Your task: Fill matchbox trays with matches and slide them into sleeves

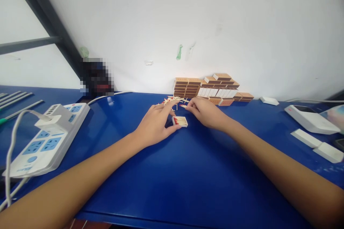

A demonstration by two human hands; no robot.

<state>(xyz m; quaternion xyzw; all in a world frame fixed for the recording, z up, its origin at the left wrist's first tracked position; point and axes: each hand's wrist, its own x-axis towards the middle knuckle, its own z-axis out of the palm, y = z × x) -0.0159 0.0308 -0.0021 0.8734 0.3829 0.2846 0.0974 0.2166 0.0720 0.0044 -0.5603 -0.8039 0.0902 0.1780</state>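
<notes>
A small white matchbox tray (187,123) lies on the blue table, with several red-tipped matches (180,121) inside. My left hand (154,123) grips it, thumb at the near edge and a fingertip behind it. The index finger of that hand stretches out over a loose heap of matches (172,99) just beyond the tray. Close by on the right, my right hand (205,111) is closed in a pinch on a few matches (183,106), their red heads pointing left. Its other fingers are curled in.
Matchboxes (188,87) stand stacked against the white wall (150,18). On the left are a power strip (61,139) with a plugged-in white charger (52,123) and cable, and metal rods (24,109). White devices (311,118) and white blocks (317,145) lie on the right.
</notes>
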